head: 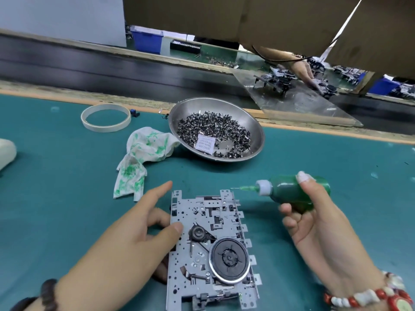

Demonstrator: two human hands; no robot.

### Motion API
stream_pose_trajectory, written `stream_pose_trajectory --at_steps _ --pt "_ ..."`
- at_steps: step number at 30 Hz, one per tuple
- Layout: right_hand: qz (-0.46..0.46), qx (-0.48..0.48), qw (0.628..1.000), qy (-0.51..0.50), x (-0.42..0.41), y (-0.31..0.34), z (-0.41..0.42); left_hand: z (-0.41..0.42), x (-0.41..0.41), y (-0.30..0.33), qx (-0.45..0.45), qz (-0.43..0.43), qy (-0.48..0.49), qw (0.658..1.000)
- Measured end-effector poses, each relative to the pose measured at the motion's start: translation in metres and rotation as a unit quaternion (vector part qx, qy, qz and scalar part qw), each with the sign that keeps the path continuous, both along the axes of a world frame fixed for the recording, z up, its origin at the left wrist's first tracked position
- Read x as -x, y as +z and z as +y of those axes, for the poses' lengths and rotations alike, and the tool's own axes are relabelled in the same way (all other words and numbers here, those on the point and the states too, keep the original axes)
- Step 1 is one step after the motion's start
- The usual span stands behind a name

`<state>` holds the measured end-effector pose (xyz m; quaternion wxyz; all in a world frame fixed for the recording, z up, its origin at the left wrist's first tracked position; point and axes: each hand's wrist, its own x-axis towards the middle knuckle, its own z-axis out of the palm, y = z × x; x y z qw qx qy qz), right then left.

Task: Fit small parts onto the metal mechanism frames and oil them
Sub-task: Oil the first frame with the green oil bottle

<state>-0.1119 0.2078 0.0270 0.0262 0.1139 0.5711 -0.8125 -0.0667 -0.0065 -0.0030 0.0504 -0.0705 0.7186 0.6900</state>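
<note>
Here, at the far left edge of the frame, a pale rounded object (5, 153) pokes in, too cut off to name. Above and right of it, a ring of tape (105, 117) lies flat on the green mat (56, 198). Next comes a crumpled white cloth (141, 158) stained green, its right corner touching the rim of a steel bowl (256, 131) in the upper middle, which holds a heap of small metal parts (213, 133) and a little white desiccant packet (204, 143).

At the lower left, the left hand (134, 239) lies with fingers relaxed and spread; the thumb rests on the left edge of the metal mechanism frame (211, 248) and the forefinger points up past its top left corner. The frame sits flat at the lower centre, a black flywheel (229, 258) mounted on its right half.

To the right, the right hand (314, 221) grips a green oil bottle (289, 189), held sideways, its needle tip (235, 188) pointing left just above the frame's top edge. A bandaged fingertip presses the bottle's top.

In the upper right, beyond the dark conveyor belt (89, 63), another person's hand (303, 70) reaches among mechanisms.
</note>
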Motion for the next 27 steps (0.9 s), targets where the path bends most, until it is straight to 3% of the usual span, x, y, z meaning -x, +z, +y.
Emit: stream_pose_trajectory --at_steps 4,14,27 --pt "0.028 0.001 0.999 0.026 -0.004 0.000 -0.001 -0.006 -0.003 -0.001 -0.097 -0.012 -0.024 0.995" --pt "0.075 -0.080 0.983 0.146 -0.010 -0.011 -0.014 -0.008 -0.006 -0.006 -0.086 0.020 -0.056 0.995" --pt "0.109 -0.142 0.966 0.188 -0.015 -0.009 -0.020 -0.008 -0.006 -0.007 -0.091 0.030 -0.057 0.994"
